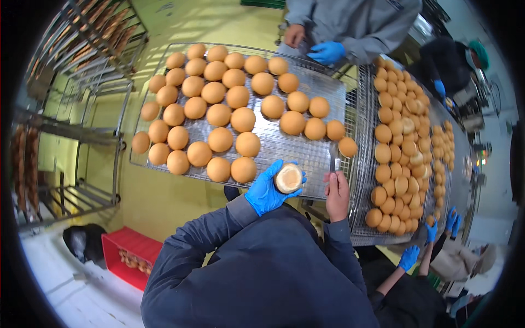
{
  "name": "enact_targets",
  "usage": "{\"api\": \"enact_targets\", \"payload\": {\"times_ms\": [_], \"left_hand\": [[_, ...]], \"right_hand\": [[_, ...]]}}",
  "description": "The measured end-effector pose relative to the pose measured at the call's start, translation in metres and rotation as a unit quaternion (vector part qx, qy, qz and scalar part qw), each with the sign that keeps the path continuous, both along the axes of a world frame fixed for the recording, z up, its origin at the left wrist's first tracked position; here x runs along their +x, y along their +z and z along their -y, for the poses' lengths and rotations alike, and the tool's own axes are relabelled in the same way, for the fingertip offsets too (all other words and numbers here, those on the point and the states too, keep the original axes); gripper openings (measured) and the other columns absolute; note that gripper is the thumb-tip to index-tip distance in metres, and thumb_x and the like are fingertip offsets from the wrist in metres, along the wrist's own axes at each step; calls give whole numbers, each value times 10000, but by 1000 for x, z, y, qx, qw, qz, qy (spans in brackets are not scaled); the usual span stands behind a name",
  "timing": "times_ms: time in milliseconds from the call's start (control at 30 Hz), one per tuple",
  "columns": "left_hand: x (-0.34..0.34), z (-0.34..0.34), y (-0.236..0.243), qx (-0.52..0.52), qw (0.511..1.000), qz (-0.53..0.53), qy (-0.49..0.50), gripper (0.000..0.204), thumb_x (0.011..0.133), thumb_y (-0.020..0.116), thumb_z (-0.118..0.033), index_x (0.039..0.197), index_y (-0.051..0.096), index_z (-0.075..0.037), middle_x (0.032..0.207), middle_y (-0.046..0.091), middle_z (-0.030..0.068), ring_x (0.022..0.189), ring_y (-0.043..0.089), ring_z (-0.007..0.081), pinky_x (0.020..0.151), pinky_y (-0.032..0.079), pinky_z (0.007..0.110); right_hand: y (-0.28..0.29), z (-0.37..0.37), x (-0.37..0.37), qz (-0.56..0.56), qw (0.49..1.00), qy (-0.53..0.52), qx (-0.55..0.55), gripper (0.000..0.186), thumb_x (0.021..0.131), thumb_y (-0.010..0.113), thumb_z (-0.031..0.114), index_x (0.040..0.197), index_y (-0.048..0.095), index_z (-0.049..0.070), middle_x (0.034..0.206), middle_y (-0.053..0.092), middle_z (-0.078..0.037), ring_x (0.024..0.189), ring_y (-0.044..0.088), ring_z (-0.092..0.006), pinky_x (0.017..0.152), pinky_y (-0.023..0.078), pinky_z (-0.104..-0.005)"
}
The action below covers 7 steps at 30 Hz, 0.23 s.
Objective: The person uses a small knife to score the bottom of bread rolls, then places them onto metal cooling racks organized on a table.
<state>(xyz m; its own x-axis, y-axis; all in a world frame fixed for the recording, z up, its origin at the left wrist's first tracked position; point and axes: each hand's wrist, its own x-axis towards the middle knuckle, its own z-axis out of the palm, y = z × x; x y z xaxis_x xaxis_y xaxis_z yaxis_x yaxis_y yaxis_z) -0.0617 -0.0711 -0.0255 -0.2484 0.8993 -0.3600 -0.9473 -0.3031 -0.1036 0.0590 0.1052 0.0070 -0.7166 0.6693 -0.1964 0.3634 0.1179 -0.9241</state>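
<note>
My left hand [266, 191], in a blue glove, is closed round a round bun [289, 178] with its pale side facing up. My bare right hand [337, 195] grips a knife [333, 157] whose narrow blade points away from me, over the right part of the wire rack [284, 156]. Close to the blade's tip lies a single brown bun [348, 147]. Rows of similar golden-brown buns [220, 139] cover the left and far parts of the rack, beyond my left hand.
At right, another rack [366, 180] bears many piled buns [407, 147]. Across from me stands a person in grey [355, 27], one hand gloved. More gloved workers are at far right. A tray trolley [104, 123] and red crate [131, 240] are on the left.
</note>
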Motion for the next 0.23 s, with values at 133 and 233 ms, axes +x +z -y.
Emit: {"api": "enact_targets", "payload": {"times_ms": [133, 233], "left_hand": [[14, -12, -12, -45, 991, -121, -32, 493, 1003, 413, -446, 1342, 453, -91, 1311, 533, 162, 1203, 533, 334, 932, 505, 417], [20, -17, -26, 8, 978, -200, -66, 489, 987, 452, -458, 1350, 451, -131, 1291, 552, 130, 1200, 541, 331, 921, 517, 374]], "right_hand": [[23, 23, 32, 0, 977, 25, 213, 123, 872, 621, 108, 833, 674, 3, 787, 646, -142, 673, 633, -269, 582, 434, -343], [67, 39, 38, 159, 954, 127, 221, 151, 859, 678, 170, 882, 688, 21, 816, 674, -160, 745, 658, -274, 682, 489, -333]]}}
